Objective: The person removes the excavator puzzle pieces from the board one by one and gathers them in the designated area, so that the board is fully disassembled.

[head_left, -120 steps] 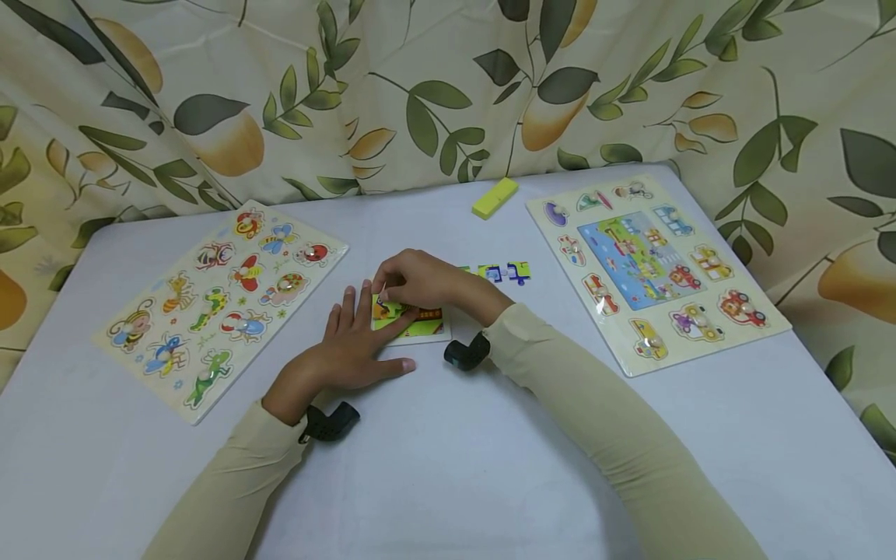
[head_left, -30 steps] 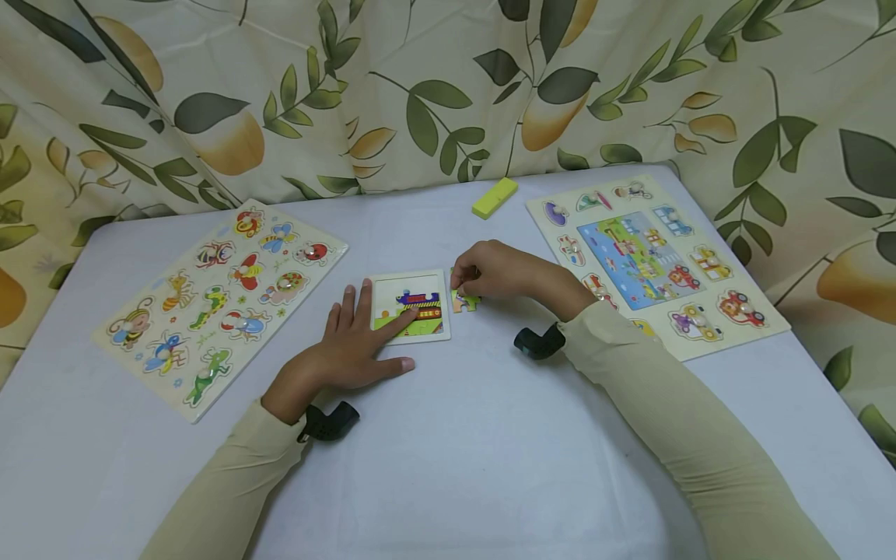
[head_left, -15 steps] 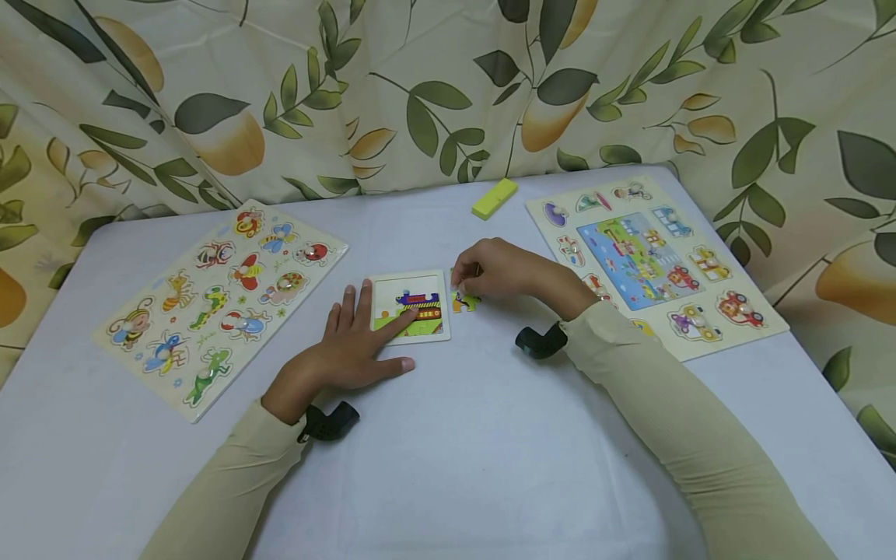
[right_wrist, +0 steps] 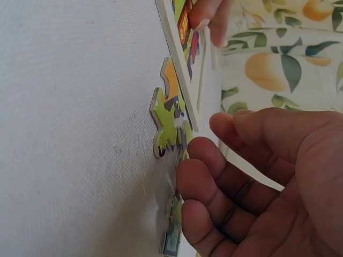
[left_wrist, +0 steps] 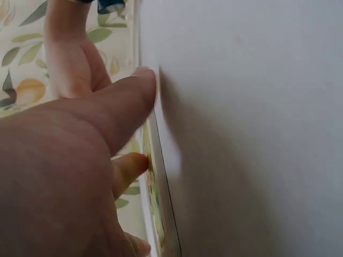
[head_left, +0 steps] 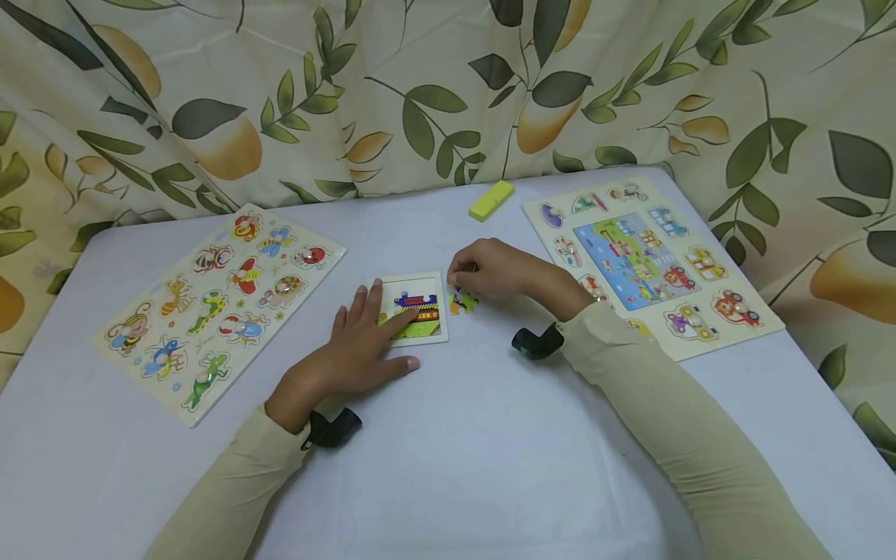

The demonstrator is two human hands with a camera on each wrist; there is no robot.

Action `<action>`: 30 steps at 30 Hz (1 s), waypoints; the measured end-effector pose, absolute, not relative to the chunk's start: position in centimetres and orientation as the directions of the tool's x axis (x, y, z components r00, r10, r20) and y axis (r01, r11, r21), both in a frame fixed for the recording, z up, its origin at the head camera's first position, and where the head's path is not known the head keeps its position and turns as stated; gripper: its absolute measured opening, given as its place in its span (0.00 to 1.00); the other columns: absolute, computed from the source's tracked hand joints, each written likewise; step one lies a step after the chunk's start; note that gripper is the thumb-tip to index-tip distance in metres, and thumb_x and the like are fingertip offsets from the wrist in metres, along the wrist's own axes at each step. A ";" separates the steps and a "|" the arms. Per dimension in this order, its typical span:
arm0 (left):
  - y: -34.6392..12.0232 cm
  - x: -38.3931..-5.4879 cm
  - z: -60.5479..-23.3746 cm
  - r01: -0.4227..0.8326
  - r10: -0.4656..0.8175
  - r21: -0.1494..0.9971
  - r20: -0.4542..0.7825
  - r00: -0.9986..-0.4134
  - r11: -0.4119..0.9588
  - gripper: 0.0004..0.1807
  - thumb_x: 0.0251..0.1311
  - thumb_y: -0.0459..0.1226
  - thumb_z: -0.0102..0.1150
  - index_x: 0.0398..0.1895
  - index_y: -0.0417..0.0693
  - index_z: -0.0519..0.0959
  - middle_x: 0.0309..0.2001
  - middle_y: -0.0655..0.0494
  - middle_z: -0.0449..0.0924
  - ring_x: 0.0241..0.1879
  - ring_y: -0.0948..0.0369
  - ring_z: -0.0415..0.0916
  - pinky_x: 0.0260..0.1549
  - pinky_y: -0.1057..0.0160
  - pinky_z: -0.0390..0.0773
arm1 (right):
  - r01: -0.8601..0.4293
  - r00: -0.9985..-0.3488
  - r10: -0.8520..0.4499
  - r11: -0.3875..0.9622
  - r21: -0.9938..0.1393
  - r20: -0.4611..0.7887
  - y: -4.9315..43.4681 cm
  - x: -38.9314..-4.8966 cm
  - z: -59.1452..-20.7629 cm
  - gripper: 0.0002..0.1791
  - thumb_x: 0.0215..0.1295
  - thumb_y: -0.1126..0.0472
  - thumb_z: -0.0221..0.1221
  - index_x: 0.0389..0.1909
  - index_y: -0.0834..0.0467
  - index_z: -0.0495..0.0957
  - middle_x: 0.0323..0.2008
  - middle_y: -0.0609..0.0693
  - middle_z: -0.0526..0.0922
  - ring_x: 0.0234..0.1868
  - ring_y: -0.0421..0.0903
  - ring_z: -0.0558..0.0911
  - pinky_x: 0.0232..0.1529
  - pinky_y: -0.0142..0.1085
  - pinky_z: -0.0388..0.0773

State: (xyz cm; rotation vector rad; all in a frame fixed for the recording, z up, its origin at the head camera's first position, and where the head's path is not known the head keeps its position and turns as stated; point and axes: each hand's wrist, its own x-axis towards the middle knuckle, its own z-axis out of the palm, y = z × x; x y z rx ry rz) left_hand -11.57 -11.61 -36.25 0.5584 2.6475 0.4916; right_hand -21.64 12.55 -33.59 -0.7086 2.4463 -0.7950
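Observation:
In the head view a small white-framed jigsaw tray [head_left: 444, 330] lies mid-table, its picture of a red and purple vehicle on green partly filled in. My left hand [head_left: 357, 346] rests on it with fingers spread, the index finger lying on the picture and the others over the left side. Just right of the tray my right hand [head_left: 493, 266] is bent over loose jigsaw pieces. The right wrist view shows its fingers loosely curled beside a green piece [right_wrist: 167, 124] and an orange one [right_wrist: 171, 80]; nothing shows between thumb and index finger. More pieces are partly hidden behind the fingers.
A knob puzzle board with insects [head_left: 231, 299] lies at the left. Another board with vehicles [head_left: 689, 327] lies at the right, partly behind the right forearm. A yellow-green block [head_left: 491, 201] sits near the back edge, before a leaf-patterned curtain [head_left: 392, 93].
My right hand has moved right, from over the tray four seconds ago to the loose pieces, and stays there. My left fingers have just shifted slightly right across the tray.

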 end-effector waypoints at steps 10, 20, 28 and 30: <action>-11.1 -11.5 -36.2 0.333 0.464 0.404 -0.288 -0.838 0.852 0.42 0.63 0.60 0.55 0.77 0.66 0.51 0.76 0.39 0.24 0.72 0.40 0.17 0.64 0.34 0.32 | -0.322 -0.767 -0.589 0.697 -0.641 -0.255 12.2 -21.6 -33.6 0.08 0.71 0.62 0.56 0.42 0.58 0.83 0.34 0.50 0.80 0.39 0.47 0.74 0.40 0.38 0.71; -10.7 -11.5 -36.1 0.326 0.466 0.403 -0.323 -0.824 0.855 0.42 0.62 0.60 0.55 0.77 0.70 0.50 0.76 0.38 0.23 0.71 0.40 0.12 0.63 0.33 0.30 | -0.345 -0.748 -0.617 0.675 -0.652 -0.243 11.3 -21.8 -33.5 0.10 0.73 0.59 0.54 0.43 0.57 0.83 0.31 0.51 0.80 0.35 0.46 0.74 0.37 0.38 0.70; -10.4 -11.6 -36.2 0.317 0.448 0.367 -0.364 -0.816 0.875 0.43 0.62 0.61 0.54 0.77 0.70 0.47 0.75 0.38 0.20 0.71 0.41 0.11 0.63 0.33 0.28 | -0.363 -0.736 -0.636 0.660 -0.658 -0.232 10.3 -21.8 -33.6 0.11 0.72 0.60 0.53 0.42 0.58 0.83 0.33 0.50 0.81 0.36 0.47 0.74 0.38 0.37 0.71; -10.4 -11.6 -36.2 0.320 0.447 0.352 -0.378 -0.811 0.879 0.44 0.63 0.62 0.53 0.78 0.70 0.46 0.75 0.38 0.19 0.70 0.40 0.11 0.62 0.32 0.27 | -0.371 -0.730 -0.643 0.655 -0.658 -0.229 10.0 -21.7 -33.6 0.11 0.72 0.60 0.53 0.42 0.58 0.83 0.34 0.49 0.81 0.37 0.46 0.74 0.38 0.37 0.71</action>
